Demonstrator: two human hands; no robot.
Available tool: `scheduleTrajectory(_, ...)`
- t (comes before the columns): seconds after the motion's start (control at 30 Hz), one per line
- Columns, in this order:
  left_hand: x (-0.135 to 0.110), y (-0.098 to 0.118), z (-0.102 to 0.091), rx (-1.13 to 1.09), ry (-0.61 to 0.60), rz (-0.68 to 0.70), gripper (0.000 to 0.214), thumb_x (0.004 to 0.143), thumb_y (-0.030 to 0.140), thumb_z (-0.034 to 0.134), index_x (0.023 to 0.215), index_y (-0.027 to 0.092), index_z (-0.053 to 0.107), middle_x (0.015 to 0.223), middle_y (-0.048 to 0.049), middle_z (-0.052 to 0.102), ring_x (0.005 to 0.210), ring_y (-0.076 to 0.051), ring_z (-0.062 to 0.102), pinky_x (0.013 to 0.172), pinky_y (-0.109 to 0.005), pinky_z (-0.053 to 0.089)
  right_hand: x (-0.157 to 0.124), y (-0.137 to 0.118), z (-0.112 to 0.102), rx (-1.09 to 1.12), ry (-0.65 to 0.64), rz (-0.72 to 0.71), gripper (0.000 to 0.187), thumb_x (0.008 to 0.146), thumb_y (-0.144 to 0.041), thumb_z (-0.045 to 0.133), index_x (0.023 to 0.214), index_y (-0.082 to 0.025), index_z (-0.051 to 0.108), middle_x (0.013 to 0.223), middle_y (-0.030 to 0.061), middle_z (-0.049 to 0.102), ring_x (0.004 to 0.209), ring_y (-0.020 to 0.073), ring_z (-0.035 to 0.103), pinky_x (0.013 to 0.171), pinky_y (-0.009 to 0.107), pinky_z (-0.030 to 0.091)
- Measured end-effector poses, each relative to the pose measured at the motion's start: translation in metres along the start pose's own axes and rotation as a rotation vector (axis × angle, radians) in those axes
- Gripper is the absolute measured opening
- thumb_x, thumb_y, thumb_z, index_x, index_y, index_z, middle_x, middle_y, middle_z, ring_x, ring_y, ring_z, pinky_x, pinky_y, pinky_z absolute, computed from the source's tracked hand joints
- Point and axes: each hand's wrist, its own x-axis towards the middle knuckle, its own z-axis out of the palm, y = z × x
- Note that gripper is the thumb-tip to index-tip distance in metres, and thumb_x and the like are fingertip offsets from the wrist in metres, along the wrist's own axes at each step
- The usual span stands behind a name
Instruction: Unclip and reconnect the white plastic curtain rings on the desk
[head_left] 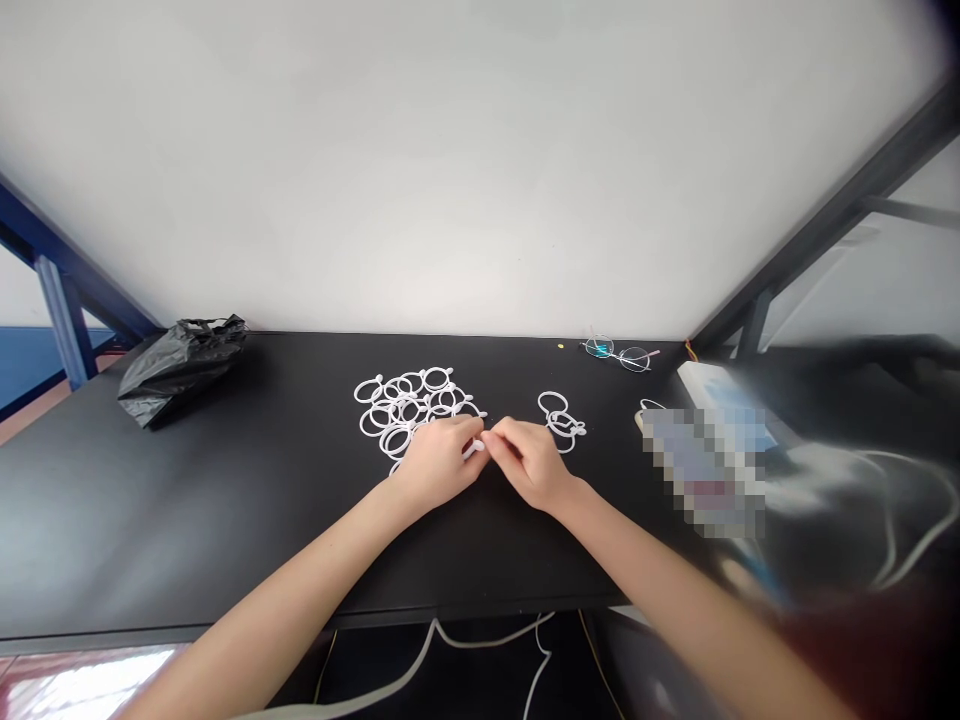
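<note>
On the black table [247, 500] lies a pile of several white plastic rings [412, 400], spread flat just beyond my left hand. My left hand [439, 460] and my right hand [529, 460] meet fingertip to fingertip at the table's middle, both closed in a pinch on one small white ring piece [480, 447] between them. A smaller cluster of white rings [562, 420] lies just beyond my right hand. Most of the pinched piece is hidden by the fingers.
A crumpled black plastic bag [180, 365] sits at the back left. Eyeglasses [621, 352] lie by the wall at the back right. A blurred-out flat object [709, 465] and white cables [892, 500] lie to the right. Another white cable [487, 640] hangs below the front edge.
</note>
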Motion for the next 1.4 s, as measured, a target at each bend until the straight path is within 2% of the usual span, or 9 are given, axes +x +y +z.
scheduleTrajectory(0.1,0.001,-0.009,-0.004,0.138,0.127,0.02,0.023,0.09,0.026,0.05,0.069,0.018,0.052,0.068,0.0002,0.056,0.058,-0.012,0.047,0.052,-0.024,0.029,0.006,0.007,-0.013,-0.1,0.247,0.078,0.024,0.096,-0.026,0.046,0.073,-0.021,0.048,0.066,-0.0001,0.052,0.061,0.014,0.051,0.063,0.027,0.042)
scheduleTrajectory(0.17,0.003,-0.016,-0.007,0.208,0.173,0.037,0.024,0.092,0.029,0.051,0.071,0.018,0.054,0.073,-0.0012,0.059,0.068,-0.015,0.052,0.054,-0.024,0.031,0.01,0.018,-0.022,-0.176,0.334,0.131,0.018,0.095,-0.026,0.049,0.078,-0.021,0.053,0.083,0.005,0.062,0.081,0.0191,0.059,0.078,0.033,0.046)
scheduleTrajectory(0.27,0.005,-0.023,-0.011,0.243,0.188,0.044,0.03,0.095,0.034,0.05,0.07,0.018,0.053,0.073,-0.0019,0.058,0.074,-0.017,0.052,0.056,-0.024,0.033,0.01,0.037,-0.031,-0.332,0.214,0.294,0.012,0.091,-0.03,0.054,0.087,-0.021,0.06,0.114,0.0106,0.062,0.107,0.0279,0.056,0.091,0.044,0.045)
scheduleTrajectory(0.37,0.006,-0.023,-0.014,0.238,0.18,0.036,0.035,0.099,0.034,0.044,0.069,0.018,0.05,0.07,-0.0019,0.055,0.072,-0.017,0.05,0.055,-0.025,0.033,0.007,0.051,-0.031,-0.449,0.052,0.463,0.013,0.086,-0.031,0.061,0.094,-0.021,0.063,0.123,0.0127,0.057,0.115,0.0338,0.052,0.094,0.051,0.043)
scheduleTrajectory(0.53,0.006,-0.024,-0.015,0.26,0.189,0.061,0.034,0.099,0.032,0.042,0.068,0.018,0.049,0.07,-0.0033,0.054,0.072,-0.018,0.047,0.058,-0.028,0.037,0.004,0.054,-0.026,-0.388,-0.078,0.456,0.01,0.087,-0.019,0.055,0.094,-0.021,0.062,0.116,0.0093,0.061,0.109,0.0285,0.056,0.089,0.044,0.049)
scheduleTrajectory(0.7,0.005,-0.03,-0.009,0.318,0.104,0.09,0.029,0.096,0.032,0.048,0.072,0.018,0.053,0.087,-0.0072,0.058,0.081,-0.021,0.049,0.075,-0.036,0.043,0.005,0.056,-0.023,-0.291,-0.048,0.378,0.019,0.081,-0.009,0.052,0.092,-0.021,0.063,0.11,0.0073,0.064,0.103,0.0252,0.059,0.09,0.042,0.05)
scheduleTrajectory(1.0,0.004,-0.029,-0.008,0.277,0.043,0.043,0.02,0.093,0.031,0.05,0.077,0.019,0.05,0.092,-0.007,0.057,0.087,-0.023,0.051,0.08,-0.039,0.043,0.006,0.052,-0.02,-0.057,-0.008,0.269,0.027,0.075,-0.003,0.045,0.085,-0.018,0.065,0.098,0.0075,0.066,0.074,0.0164,0.063,0.069,0.034,0.056)
scheduleTrajectory(1.23,0.003,-0.026,-0.009,0.203,0.108,0.081,0.012,0.093,0.029,0.052,0.087,0.018,0.054,0.096,-0.0069,0.059,0.09,-0.023,0.053,0.083,-0.039,0.043,0.009,0.038,-0.019,0.082,0.062,0.238,0.018,0.082,-0.01,0.051,0.083,-0.019,0.066,0.099,0.0074,0.067,0.08,0.0174,0.065,0.074,0.034,0.057)
scheduleTrajectory(1.4,0.003,-0.02,-0.01,0.136,0.097,0.13,0.009,0.093,0.027,0.052,0.093,0.019,0.055,0.099,-0.0073,0.06,0.093,-0.023,0.054,0.084,-0.039,0.043,0.012,0.029,-0.018,0.43,0.129,0.33,0.002,0.081,-0.019,0.065,0.08,-0.019,0.067,0.097,0.0073,0.068,0.093,0.0206,0.067,0.084,0.037,0.056)
